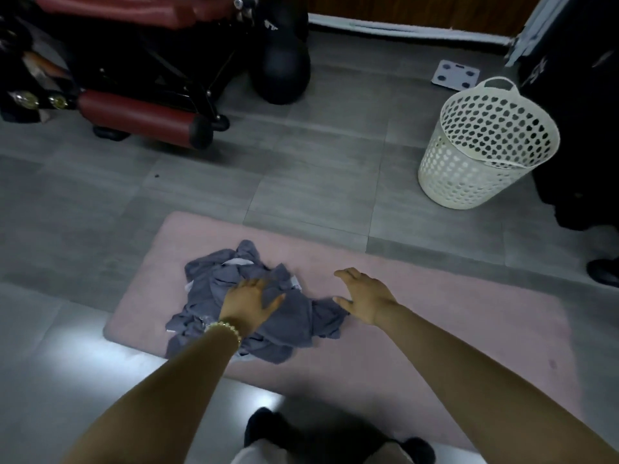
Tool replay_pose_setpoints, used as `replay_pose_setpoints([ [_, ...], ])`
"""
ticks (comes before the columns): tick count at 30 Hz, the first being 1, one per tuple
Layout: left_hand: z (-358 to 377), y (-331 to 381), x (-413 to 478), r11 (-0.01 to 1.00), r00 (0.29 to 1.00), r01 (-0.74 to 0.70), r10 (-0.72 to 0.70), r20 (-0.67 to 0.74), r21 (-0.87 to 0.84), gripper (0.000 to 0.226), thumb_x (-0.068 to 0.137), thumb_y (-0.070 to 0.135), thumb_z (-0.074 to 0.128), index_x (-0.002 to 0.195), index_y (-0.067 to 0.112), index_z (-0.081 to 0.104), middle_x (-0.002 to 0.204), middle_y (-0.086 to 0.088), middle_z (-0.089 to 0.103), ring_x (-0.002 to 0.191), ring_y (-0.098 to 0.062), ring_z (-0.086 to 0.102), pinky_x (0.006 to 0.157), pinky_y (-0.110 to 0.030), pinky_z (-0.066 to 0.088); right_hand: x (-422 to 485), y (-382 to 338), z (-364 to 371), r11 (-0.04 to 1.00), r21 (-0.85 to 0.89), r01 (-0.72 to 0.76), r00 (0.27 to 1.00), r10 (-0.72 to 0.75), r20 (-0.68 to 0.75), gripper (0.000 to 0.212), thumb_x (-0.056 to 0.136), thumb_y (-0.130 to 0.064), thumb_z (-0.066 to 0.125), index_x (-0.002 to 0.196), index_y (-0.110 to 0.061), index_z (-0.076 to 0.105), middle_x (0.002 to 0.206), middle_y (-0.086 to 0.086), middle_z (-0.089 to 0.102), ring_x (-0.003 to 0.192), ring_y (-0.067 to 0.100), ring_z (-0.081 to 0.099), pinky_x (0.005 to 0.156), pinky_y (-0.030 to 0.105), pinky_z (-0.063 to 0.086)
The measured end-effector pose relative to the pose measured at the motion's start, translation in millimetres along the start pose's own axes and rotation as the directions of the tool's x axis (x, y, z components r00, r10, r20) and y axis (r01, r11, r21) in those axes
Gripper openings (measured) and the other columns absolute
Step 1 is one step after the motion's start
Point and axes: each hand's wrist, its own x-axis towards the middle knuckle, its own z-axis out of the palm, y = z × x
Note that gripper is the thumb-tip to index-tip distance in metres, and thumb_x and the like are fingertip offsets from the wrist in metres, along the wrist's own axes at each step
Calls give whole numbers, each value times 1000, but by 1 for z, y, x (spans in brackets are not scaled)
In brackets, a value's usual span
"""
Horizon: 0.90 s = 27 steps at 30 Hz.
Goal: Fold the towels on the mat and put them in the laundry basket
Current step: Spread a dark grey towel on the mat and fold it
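Centrally, a crumpled heap of grey-blue cloth towels (294, 316) lies on the left half of a flat pale pink rectangular mat (435, 313), with scraps of white fabric showing among the folds. None is folded yet. The towels look soft, light and limp, so they will likely sag and tangle when lifted; a corner or hem at the loose right edge of the heap seems the best place to pinch and draw one free. The person's left hand (249, 301), with a beaded bracelet at the wrist, rests flat on top of the heap, fingers spread and holding nothing. The right hand (366, 296) hovers wide open just beside the heap's right edge. A white perforated plastic laundry basket (469, 169) stands well apart on the grey tiled floor, beyond the mat to the right.
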Motion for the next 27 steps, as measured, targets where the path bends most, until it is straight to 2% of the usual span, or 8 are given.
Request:
replay_pose_setpoints([
  [5,108,-17,74,996,1000,15,-16,2,91,103,61,75,1,139,20,42,138,-3,51,127,-24,45,101,-34,35,81,88,101,1000,2,4,1000,-4,20,59,97,-40,43,148,-20,22,151,0,27,130,23,38,103,32,36],
  [11,245,-65,161,992,998,25,-18,-57,127,104,60,74,0,140,21,40,143,-2,45,127,-25,44,104,-35,32,188,141,254,972,227,-60,998,54,34,61,96,-45,44,148,-23,20,153,-4,23,135,19,34,109,32,32],
  [13,280,-82,184,992,996,55,-47,-75,113,105,59,75,1,141,21,39,144,-1,43,129,-25,42,107,-37,29,216,142,298,937,344,-68,998,61,31,58,96,-43,47,146,-22,28,148,-5,32,133,20,37,109,30,32],
  [15,310,-96,203,988,992,91,-80,-93,121,103,62,78,3,143,22,36,146,1,40,133,-23,37,112,-36,24,242,136,336,850,518,-92,996,80,46,53,93,-44,52,137,-18,41,139,-2,47,126,20,46,106,31,37],
  [18,344,-120,230,985,990,126,-118,-77,115,78,85,72,26,146,23,28,147,1,37,136,-21,32,116,-35,16,278,127,383,696,705,-136,991,104,90,65,82,-63,55,125,-14,53,120,0,62,111,17,57,94,29,43],
  [22,356,-136,251,990,989,117,-108,-103,79,64,91,61,38,141,22,35,143,-2,41,132,-22,35,112,-33,22,298,114,416,437,862,-257,966,91,242,30,89,-41,61,110,-21,50,102,-4,61,97,12,59,82,22,47],
  [25,355,-140,255,990,992,99,-90,-91,98,58,89,65,37,132,26,45,137,-3,41,129,-23,34,110,-33,24,298,102,425,406,886,-221,975,63,214,24,87,-33,65,103,-15,65,95,-2,68,85,8,61,69,15,46],
  [27,355,-139,254,996,993,89,-87,-86,23,60,81,74,34,112,25,51,123,-2,49,117,-23,43,103,-32,30,297,98,431,413,882,-226,973,60,222,13,88,-29,65,90,-18,69,93,0,71,83,8,63,72,17,49],
])
